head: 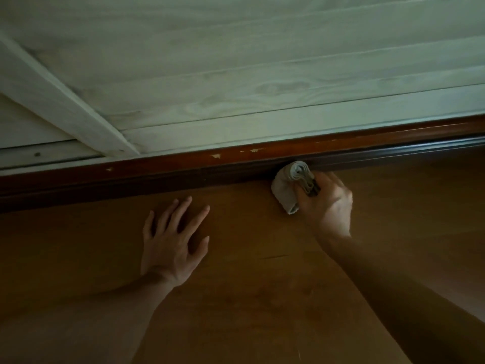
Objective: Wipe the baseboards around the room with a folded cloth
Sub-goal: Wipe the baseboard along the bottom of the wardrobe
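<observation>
A dark reddish-brown baseboard [183, 169] runs across the view from lower left to upper right, with small chips in its top edge. My right hand [326, 203] grips a folded pale grey cloth [287, 186], and the cloth's upper end presses against the baseboard's face. My left hand [172, 243] lies flat on the brown floor [249, 298], fingers spread, a short way in front of the baseboard and to the left of the cloth.
Above the baseboard rises a wall of pale whitewashed wooden planks [262, 74]. A slanted pale wooden batten [65, 101] crosses the wall at the left. The light is dim.
</observation>
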Available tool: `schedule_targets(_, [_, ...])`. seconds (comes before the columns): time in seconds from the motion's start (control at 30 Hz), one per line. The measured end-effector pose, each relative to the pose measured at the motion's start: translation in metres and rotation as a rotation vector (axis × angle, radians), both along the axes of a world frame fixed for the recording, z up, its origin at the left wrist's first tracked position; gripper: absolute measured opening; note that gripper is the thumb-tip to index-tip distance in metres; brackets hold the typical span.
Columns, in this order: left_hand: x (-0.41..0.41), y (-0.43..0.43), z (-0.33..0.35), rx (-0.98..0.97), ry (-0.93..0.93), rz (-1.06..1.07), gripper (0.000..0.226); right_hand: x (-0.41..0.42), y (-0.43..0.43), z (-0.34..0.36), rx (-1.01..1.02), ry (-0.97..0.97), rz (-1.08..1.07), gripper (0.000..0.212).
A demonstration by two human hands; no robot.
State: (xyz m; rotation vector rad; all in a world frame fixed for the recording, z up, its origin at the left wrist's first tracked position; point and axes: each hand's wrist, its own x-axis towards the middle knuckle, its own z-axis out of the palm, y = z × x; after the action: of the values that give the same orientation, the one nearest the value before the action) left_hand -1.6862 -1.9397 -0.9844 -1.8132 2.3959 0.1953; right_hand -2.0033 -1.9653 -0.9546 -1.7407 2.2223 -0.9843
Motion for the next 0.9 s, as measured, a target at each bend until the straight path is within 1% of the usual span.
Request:
schedule_targets(0.13, [-0.004,0.002,0.003,0.007,-0.028,0.015,0.061,-0.014,-0.004,-0.005,-0.011,-0.033,0.089,0.019])
schedule_targets(0.27, [-0.009,0.005,0.009,0.045,-0.059,0.042,0.059,-0.027,-0.003,-0.007,-0.046,-0.054,0.067,0.020])
schedule_targets(0.33, [-0.021,0.007,0.013,0.067,-0.073,0.098,0.061,-0.021,-0.005,-0.005,-0.024,-0.060,0.117,0.020])
schedule_targets(0.4, [-0.044,0.009,0.023,0.083,-0.061,0.207,0.066,-0.020,-0.009,-0.002,0.011,-0.065,0.176,0.020])
schedule_targets(0.5, [-0.091,0.016,0.035,0.136,-0.021,0.307,0.073,-0.034,-0.010,-0.001,0.027,-0.084,0.145,0.020])
schedule_targets(0.6, [-0.138,0.022,0.043,0.188,0.005,0.250,0.074,-0.041,-0.008,0.002,0.034,-0.071,0.112,0.021])
schedule_targets(0.7, [-0.172,0.025,0.041,0.256,0.028,0.220,0.080,-0.031,-0.008,0.007,0.059,-0.078,0.162,0.024])
schedule_targets(0.77, [-0.183,0.027,0.038,0.293,0.021,0.227,0.088,-0.035,-0.010,0.009,0.061,-0.082,0.184,0.024])
schedule_targets(0.9, [-0.185,0.026,0.039,0.336,-0.015,0.229,0.103,-0.056,-0.008,0.009,0.058,-0.082,0.107,0.022])
